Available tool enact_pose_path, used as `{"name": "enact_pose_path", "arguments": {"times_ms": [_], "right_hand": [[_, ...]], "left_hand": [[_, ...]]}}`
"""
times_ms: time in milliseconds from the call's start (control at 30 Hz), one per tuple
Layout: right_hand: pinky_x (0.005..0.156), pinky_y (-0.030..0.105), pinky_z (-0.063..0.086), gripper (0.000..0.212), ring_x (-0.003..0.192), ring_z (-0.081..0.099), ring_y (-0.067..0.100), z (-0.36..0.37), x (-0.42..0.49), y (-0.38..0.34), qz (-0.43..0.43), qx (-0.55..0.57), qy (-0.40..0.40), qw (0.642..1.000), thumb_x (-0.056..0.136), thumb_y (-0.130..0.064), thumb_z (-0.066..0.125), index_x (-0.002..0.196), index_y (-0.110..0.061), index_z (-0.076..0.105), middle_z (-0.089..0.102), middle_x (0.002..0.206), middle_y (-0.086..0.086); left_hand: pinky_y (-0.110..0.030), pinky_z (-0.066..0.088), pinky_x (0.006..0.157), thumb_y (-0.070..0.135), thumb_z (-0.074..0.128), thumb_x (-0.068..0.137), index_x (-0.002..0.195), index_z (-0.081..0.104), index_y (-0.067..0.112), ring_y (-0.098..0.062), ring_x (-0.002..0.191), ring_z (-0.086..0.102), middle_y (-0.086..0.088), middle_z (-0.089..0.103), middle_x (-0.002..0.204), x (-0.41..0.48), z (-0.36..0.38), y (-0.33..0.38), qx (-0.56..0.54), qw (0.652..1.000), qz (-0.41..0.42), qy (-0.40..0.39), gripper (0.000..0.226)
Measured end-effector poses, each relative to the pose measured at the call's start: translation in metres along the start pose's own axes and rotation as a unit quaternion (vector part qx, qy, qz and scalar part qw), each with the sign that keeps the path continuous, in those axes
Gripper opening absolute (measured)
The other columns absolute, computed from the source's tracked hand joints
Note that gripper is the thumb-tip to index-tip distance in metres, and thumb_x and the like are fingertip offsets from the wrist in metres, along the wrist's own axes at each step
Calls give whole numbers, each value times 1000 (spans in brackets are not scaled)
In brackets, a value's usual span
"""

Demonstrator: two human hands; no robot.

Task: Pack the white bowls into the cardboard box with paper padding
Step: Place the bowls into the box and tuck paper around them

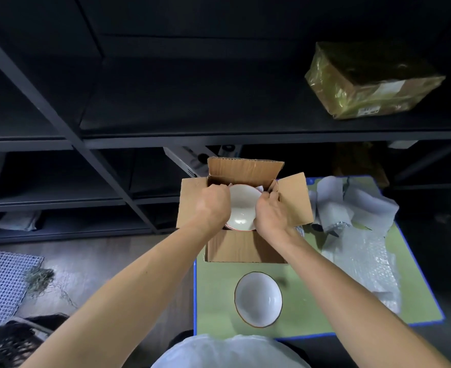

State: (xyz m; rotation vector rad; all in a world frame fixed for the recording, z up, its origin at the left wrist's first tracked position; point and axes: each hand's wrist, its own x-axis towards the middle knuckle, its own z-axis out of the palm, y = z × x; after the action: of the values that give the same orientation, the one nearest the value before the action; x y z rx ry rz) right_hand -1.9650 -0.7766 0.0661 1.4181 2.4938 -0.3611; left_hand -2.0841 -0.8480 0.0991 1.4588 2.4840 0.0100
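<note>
Item one: round white ceramic bowl with a thin red rim (244, 205), seated in the open brown cardboard box (245, 248), with white paper padding (262, 189) showing behind it. Your left hand (213, 205) and right hand (272, 212) curl over its opposite edges, grasping it. Item two: second white bowl with a dark rim (258, 298), unpacked, on the green mat (213, 301) just before the box. Loose crumpled white paper sheets (351, 203) lie to your right. Judged about half done: one bowl, its padding and the flaps remain.

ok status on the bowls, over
Left hand and right hand grip one white bowl in the cardboard box. Second bowl on green mat. Flaps open, path clear.
</note>
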Motion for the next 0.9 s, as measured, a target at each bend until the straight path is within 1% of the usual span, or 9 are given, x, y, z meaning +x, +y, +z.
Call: {"name": "enact_pose_path", "arguments": {"times_ms": [67,233,300,367,467,533,633,767,900], "right_hand": [[70,32,42,56,100,65,32,0,0,0,-3,-27,2,1000,86,-3,66,136,4,40,45,133,21],[80,35,50,54,111,61,31,-3,2,0,-11,-61,-3,998,88,-1,63,135,2,38,44,136,21],[77,34,48,54,112,60,31,-3,2,2,-15,-70,-4,997,90,-2,61,138,2,37,46,135,20],[72,32,44,59,111,62,30,-3,2,3,-21,-86,-3,996,91,-6,61,142,3,33,48,134,19],[80,35,49,60,114,61,32,-5,2,2,-24,-94,-11,995,88,-5,65,141,1,36,51,132,18],[85,38,49,55,115,60,34,-7,5,3,-21,-76,-9,997,89,-3,64,138,-2,39,53,130,18],[82,39,50,51,111,61,35,-3,5,4,-30,-71,4,997,90,0,61,136,-2,39,54,128,19],[77,37,51,45,106,64,34,3,5,3,-37,-78,29,996,91,3,57,132,-1,40,53,127,19],[79,36,51,54,108,62,31,4,1,5,-47,-86,41,994,90,1,56,139,2,36,53,128,18]], "left_hand": [[-25,48,79,19,35,108,124,56,11,-22,106,63,-6,66,116,-1,-1,2,13,1000,3,1,27],[-31,38,74,8,40,103,127,51,3,-31,109,61,-14,63,119,-2,-2,5,27,1000,5,-1,27],[-29,36,73,11,38,104,125,53,5,-28,107,62,-12,64,117,0,-2,2,34,999,22,-4,26],[-25,38,72,19,35,107,121,56,10,-23,104,63,-7,66,114,5,0,-4,25,999,32,-16,26],[-30,48,73,25,35,107,113,58,15,-22,93,63,-4,67,102,8,6,-13,-19,999,15,-24,26],[-29,45,65,24,36,106,110,57,15,-20,85,59,-3,67,97,8,11,-13,-31,1000,5,-1,24],[-23,31,55,17,40,105,111,56,13,-18,79,51,-6,67,102,6,11,-10,-48,999,5,4,18],[-27,38,65,17,40,105,119,53,11,-22,93,62,-8,67,109,6,8,-6,-19,1000,9,4,20],[-28,46,79,14,47,103,126,53,12,-22,101,62,-7,60,118,0,8,-6,-3,999,46,19,25]]}}
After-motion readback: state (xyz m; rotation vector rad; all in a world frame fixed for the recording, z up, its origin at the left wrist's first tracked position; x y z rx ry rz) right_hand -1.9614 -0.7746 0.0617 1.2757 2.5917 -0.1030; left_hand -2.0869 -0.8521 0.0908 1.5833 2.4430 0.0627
